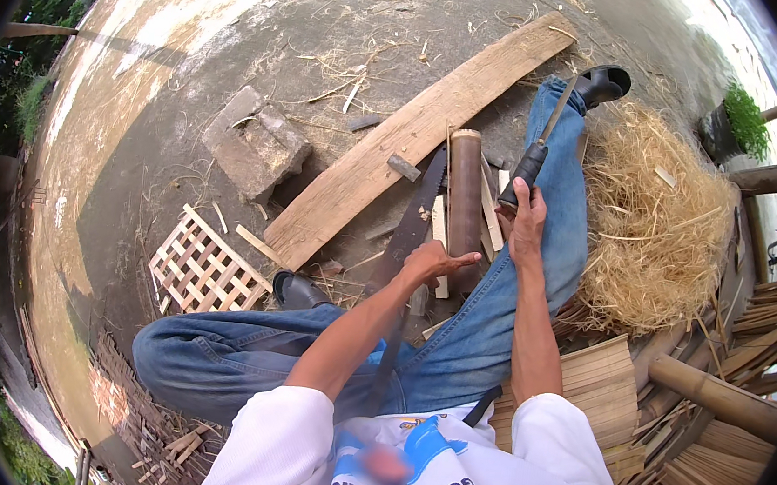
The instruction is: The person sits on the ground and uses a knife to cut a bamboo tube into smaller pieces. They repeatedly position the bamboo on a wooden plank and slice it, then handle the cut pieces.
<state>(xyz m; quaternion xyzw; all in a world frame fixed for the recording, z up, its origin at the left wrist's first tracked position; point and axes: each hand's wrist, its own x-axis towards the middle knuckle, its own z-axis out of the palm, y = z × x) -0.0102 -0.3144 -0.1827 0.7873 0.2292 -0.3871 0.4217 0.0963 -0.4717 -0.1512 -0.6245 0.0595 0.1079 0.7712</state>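
Observation:
My right hand (526,223) holds a long knife by the end of its black handle (526,170). Its narrow blade (558,112) points away from me, above my right jeans leg. My left hand (438,264) is at the near end of a brown bamboo tube (465,189), a finger stretched across it; whether it touches the tube I cannot tell. Beside the tube, on its left, lies a dark saw-like blade (418,210). Pale split strips (488,205) lie around the tube.
A long wooden plank (417,142) lies across the ground beyond my legs. Left of it are a broken concrete block (256,144) and a woven bamboo lattice (208,267). A heap of shavings (657,222) sits at right, with bamboo poles (720,398) and slats nearer me.

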